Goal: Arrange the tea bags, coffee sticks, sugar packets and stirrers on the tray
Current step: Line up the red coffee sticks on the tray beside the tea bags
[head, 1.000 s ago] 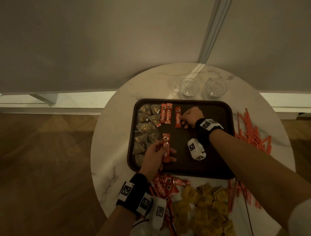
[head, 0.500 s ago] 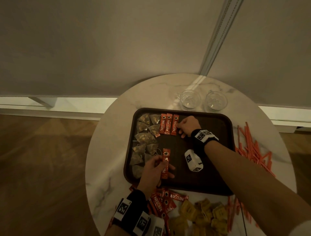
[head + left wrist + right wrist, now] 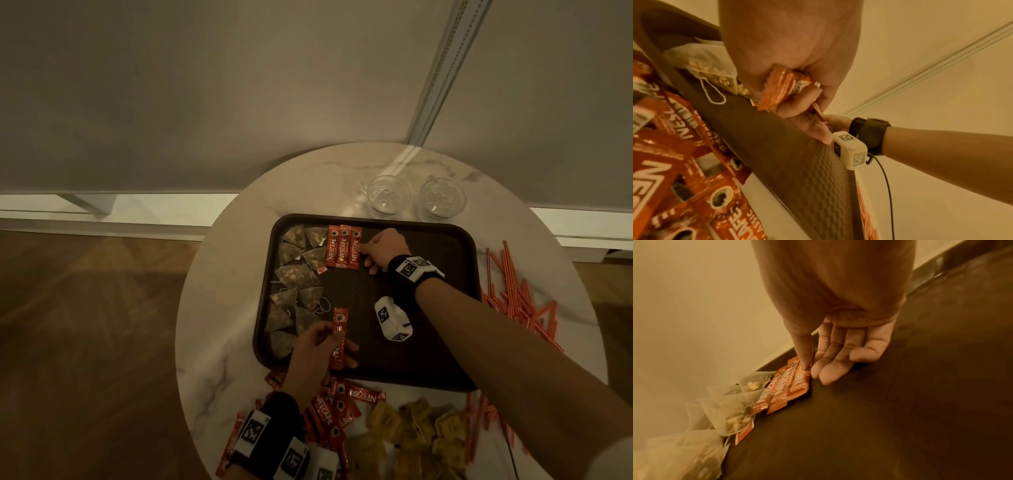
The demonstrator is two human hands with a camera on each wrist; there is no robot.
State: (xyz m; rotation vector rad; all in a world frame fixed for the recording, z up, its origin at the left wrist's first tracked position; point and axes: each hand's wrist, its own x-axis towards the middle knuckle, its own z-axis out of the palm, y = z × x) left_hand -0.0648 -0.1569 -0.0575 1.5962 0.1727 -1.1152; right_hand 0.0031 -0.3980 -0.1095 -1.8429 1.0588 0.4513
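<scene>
A dark brown tray (image 3: 387,366) sits on a round marble table. Several pyramid tea bags (image 3: 294,274) fill its left side. Three red coffee sticks (image 3: 343,246) lie side by side at the tray's far edge. My right hand (image 3: 368,255) is open there, its thumb resting on the rightmost stick (image 3: 800,381) and straight fingers touching its right edge. My left hand (image 3: 329,342) grips another coffee stick (image 3: 338,337) over the tray's near left part; the wrist view shows the stick (image 3: 785,86) pinched between thumb and fingers.
Loose coffee sticks (image 3: 335,404) and yellow sugar packets (image 3: 411,431) are heaped on the table near the tray's front edge. Orange stirrers (image 3: 513,291) lie scattered to the right. Two glass cups (image 3: 388,195) stand behind the tray, close to the wall.
My right hand has slid the third coffee stick left until it lies against the other two. The left hand keeps its stick in about the same place.
</scene>
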